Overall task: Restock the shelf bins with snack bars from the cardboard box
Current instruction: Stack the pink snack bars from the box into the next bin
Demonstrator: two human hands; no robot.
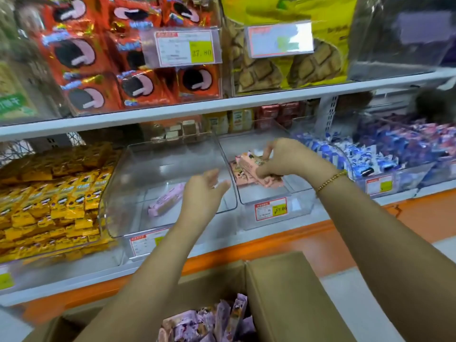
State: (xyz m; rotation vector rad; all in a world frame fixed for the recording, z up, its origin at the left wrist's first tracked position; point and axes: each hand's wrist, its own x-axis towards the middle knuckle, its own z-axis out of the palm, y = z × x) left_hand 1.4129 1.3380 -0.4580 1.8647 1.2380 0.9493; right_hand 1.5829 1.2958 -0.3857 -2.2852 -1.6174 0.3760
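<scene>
Bare forearms point(148, 267); a thin bracelet point(330, 180) of seemingly gold beads on the right wrist.

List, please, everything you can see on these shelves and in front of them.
cardboard box: one, brown, open, bottom foreground
boxed bars: many, purple, inside cardboard box
left clear bin: one, transparent, lower shelf centre
single bar: one, pink-purple, lying in left clear bin
right clear bin: one, transparent, beside it
pink bars: several, pink, at right clear bin
yellow packs: many, yellow, lower shelf left
blue packs: many, blue-white, lower shelf right
orange packs: many, orange-red, upper shelf left
left hand: open, over left clear bin
right hand: holds pink bars
</scene>
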